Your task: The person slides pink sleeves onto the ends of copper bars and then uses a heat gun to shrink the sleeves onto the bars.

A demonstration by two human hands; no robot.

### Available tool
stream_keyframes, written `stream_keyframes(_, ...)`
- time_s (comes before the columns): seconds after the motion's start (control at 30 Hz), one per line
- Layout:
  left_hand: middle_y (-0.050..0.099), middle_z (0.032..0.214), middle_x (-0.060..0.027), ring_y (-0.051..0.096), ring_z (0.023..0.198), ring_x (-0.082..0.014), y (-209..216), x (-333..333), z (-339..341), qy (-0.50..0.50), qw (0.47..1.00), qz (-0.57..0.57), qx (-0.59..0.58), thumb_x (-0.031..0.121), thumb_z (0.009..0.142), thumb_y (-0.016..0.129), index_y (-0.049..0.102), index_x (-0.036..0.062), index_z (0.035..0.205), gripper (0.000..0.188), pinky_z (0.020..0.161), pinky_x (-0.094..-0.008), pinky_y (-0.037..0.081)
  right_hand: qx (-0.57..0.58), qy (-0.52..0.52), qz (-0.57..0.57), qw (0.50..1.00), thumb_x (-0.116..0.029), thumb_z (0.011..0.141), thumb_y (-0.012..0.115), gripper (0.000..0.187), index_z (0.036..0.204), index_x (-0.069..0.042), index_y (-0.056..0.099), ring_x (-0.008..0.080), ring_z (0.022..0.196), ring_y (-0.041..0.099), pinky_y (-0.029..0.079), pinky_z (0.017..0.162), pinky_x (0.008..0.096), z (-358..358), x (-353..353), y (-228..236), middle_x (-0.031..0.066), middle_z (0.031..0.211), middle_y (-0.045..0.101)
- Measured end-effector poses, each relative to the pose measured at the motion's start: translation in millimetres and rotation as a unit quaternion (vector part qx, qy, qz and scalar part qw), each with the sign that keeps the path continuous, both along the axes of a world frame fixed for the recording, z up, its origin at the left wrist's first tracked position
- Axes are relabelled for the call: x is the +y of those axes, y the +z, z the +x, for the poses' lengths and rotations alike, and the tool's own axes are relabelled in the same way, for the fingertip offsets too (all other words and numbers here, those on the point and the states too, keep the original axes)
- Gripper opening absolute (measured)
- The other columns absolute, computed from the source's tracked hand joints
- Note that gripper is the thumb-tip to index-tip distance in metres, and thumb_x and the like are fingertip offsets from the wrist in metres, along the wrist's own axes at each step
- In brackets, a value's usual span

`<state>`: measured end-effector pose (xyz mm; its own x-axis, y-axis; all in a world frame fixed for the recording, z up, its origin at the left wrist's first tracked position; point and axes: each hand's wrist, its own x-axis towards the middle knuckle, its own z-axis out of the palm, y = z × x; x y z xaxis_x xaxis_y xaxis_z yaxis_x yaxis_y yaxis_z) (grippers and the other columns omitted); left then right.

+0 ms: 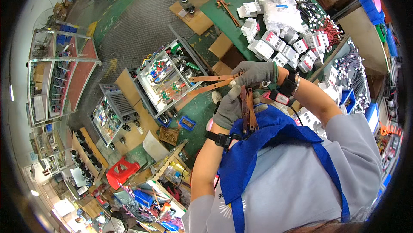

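Head view: a worker's grey-gloved right hand (257,73) grips flat copper-coloured metal strips (211,78) with punched holes, their free ends fanned out leftward, as the grey-gloved left hand (228,109), close beside it, grasps similar downward-pointing copper strips (245,114) in front of a blue cloth apron (275,132). Beyond, white box-shaped switch units (260,49) crowd a green tabletop (223,15); leftward stand an open grey metal cabinet (144,98) of wiring and a red plastic stool (122,172).

Scuffed green floor (199,115), pale wall (18,67), red stool (121,174)
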<state>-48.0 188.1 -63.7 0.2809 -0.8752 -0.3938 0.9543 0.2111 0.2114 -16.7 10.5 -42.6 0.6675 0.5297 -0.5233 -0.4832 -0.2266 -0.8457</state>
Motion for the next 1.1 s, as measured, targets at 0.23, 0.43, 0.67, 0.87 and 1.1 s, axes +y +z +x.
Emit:
stream_keyframes(0.23, 0.060, 0.101, -0.0139, 0.062, 0.085, -0.0295, -21.8, 4.9, 2.0, 0.012, 0.999, -0.029, 0.021, 0.047, 0.093, 0.042, 0.047, 0.0014, 0.117, 0.052, 0.081, -0.0504, 0.053, -0.014, -0.166, 0.296, 0.940, -0.048, 0.091, 0.049, 0.042, 0.074, -0.010, 0.052, 0.0038, 0.043, 0.035, 0.026, 0.040, 0.0199, -14.0, -9.8, -0.9, -0.0062, 0.052, 0.038)
stream_keyframes(0.43, 0.055, 0.065, -0.0109, 0.056, 0.064, -0.0240, -90.7, 40.8, 24.5, 0.198, 0.973, -0.083, 0.091, 0.022, 0.090, 0.048, 0.054, 0.0032, 0.079, 0.022, 0.064, -0.0382, 0.050, 0.121, -0.348, 0.556, 0.745, -0.042, 0.095, 0.043, 0.035, 0.076, -0.013, 0.046, 0.0036, 0.043, 0.028, 0.023, 0.037, 0.0168, -30.0, -27.9, -20.3, -0.0074, 0.053, 0.030)
stream_keyframes(0.67, 0.045, 0.063, -0.0009, 0.043, 0.052, -0.0138, -97.4, 139.6, 77.7, 0.458, 0.805, 0.358, 0.116, 0.031, 0.092, 0.046, 0.049, 0.0094, 0.073, 0.030, 0.053, -0.0318, 0.044, 0.163, -0.670, 0.398, 0.605, -0.033, 0.094, 0.048, 0.026, 0.079, -0.013, 0.041, 0.0059, 0.047, 0.031, 0.026, 0.037, 0.0173, -27.2, -32.5, -39.8, -0.0043, 0.062, 0.033)
stream_keyframes(0.87, 0.033, 0.054, 0.0046, 0.029, 0.041, -0.0072, -20.0, 60.8, 42.1, 0.209, 0.933, 0.252, -0.151, 0.030, 0.088, 0.059, 0.047, 0.0115, 0.078, 0.023, 0.037, -0.0223, 0.022, 0.134, -0.685, 0.269, 0.664, -0.034, 0.095, 0.047, 0.024, 0.081, -0.014, 0.043, 0.0051, 0.047, 0.031, 0.026, 0.038, 0.0175, -21.0, 30.7, -12.2, -0.0053, 0.061, 0.032)
stream_keyframes(1.1, 0.034, 0.056, 0.0053, 0.032, 0.043, -0.0061, -3.8, 28.6, 48.7, 0.285, 0.878, 0.356, -0.144, 0.024, 0.085, 0.063, 0.046, 0.0135, 0.070, 0.025, 0.037, -0.0219, 0.024, -0.060, -0.515, 0.044, 0.854, -0.043, 0.089, 0.055, 0.039, 0.098, -0.005, 0.056, 0.0058, 0.050, 0.041, 0.033, 0.044, 0.0225, -42.1, 88.3, -6.1, -0.0035, 0.064, 0.045)
